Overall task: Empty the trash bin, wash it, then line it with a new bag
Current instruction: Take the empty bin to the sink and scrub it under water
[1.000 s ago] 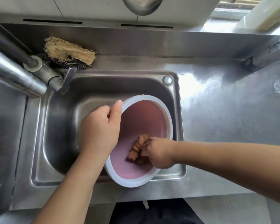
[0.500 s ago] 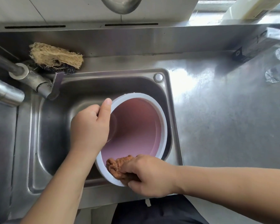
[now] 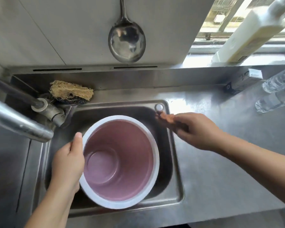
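Bin (image 3: 120, 162) stands upright in the sink (image 3: 176, 178), pink inside, white rim, mouth open to you. Your left hand (image 3: 67, 163) grips the bin's left rim, thumb along the edge. Your right hand (image 3: 194, 130) pinches a brown cloth (image 3: 167, 118) over the sink's back right corner, beside the round button (image 3: 159, 107). Faucet (image 3: 18, 124) overhangs the left edge. Bare counter (image 3: 220, 162) lies to the right.
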Available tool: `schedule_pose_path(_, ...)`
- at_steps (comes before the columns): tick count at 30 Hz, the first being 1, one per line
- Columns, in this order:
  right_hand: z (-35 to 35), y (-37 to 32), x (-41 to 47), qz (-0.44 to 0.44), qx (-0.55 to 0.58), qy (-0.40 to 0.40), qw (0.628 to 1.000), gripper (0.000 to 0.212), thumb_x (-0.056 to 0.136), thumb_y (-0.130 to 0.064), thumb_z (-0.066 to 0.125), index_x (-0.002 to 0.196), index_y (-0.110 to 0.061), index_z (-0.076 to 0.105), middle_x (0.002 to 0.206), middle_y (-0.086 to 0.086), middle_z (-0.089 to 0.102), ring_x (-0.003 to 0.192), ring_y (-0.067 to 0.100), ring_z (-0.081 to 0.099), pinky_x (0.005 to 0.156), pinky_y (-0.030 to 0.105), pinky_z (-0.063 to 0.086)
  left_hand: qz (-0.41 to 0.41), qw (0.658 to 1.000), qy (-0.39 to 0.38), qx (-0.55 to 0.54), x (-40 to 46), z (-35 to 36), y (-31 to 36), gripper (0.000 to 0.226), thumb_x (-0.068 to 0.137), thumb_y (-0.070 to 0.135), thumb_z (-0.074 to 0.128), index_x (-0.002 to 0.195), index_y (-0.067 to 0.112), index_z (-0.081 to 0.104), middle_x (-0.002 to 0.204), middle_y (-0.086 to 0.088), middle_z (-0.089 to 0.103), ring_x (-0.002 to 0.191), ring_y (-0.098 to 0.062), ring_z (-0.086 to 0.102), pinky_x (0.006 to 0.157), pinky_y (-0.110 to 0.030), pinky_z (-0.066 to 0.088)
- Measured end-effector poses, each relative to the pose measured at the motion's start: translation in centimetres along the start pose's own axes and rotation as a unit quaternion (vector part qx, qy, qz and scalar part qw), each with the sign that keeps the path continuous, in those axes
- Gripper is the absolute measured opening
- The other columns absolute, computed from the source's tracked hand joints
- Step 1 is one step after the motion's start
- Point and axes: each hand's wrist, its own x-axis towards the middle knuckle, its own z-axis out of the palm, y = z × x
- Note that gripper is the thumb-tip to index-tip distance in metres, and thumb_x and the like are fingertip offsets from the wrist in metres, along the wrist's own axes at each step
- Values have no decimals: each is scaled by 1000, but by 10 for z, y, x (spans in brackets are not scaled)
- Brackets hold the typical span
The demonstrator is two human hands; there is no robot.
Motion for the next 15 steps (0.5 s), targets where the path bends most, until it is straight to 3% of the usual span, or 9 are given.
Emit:
schedule_pose_path(2, -5, 27, 24, 25, -54, 79, 995, 26, 84, -10, 61, 82, -33, 49, 68, -17, 56, 61, 9, 48, 51, 25, 31, -28, 999, 17, -24, 0, -3, -3, 58, 91, 68, 42, 67, 19, 60, 75, 0, 64, 71, -23, 61, 62, -35, 47)
schedule_pose_path(5, 4, 60, 58, 43, -137, 148, 978, 7, 88, -9, 58, 84, -13, 62, 91, 8, 70, 77, 37, 58, 60, 32, 39, -52, 997, 27, -57, 1, -5, -5, 52, 93, 65, 46, 72, 21, 62, 81, 4, 65, 76, -19, 63, 64, -36, 48)
schedule_pose_path(8, 29, 83, 78, 130, -196, 74, 969, 26, 94, -21, 51, 112, -8, 64, 116, 16, 65, 102, 41, 54, 84, 43, 49, -70, 995, 35, -66, 2, -4, -11, 50, 91, 67, 46, 73, 24, 64, 82, 9, 66, 78, -17, 64, 63, -34, 49)
schedule_pose_path(11, 57, 92, 80, 208, -234, -44, 949, 65, 96, -50, 43, 149, -13, 36, 155, 20, 33, 140, 42, 27, 115, 48, 30, -103, 990, 43, -86, 4, -5, -19, 49, 84, 73, 47, 73, 30, 69, 83, 5, 71, 83, -24, 68, 80, -48, 57)
schedule_pose_path(13, 68, 94, 78, 228, -239, -58, 942, 78, 95, -61, 35, 156, -15, 19, 164, 18, 14, 149, 41, 10, 121, 51, 18, -116, 988, 52, -88, 4, -8, -24, 46, 78, 78, 46, 69, 41, 71, 76, 5, 72, 82, -26, 70, 81, -52, 58)
schedule_pose_path(15, 70, 94, 77, 230, -240, -56, 941, 81, 94, -64, 32, 157, -16, 16, 165, 18, 11, 150, 40, 6, 121, 52, 17, -117, 988, 48, -91, 2, -13, -27, 42, 76, 82, 44, 71, 49, 70, 68, 10, 73, 79, -25, 71, 79, -50, 58)
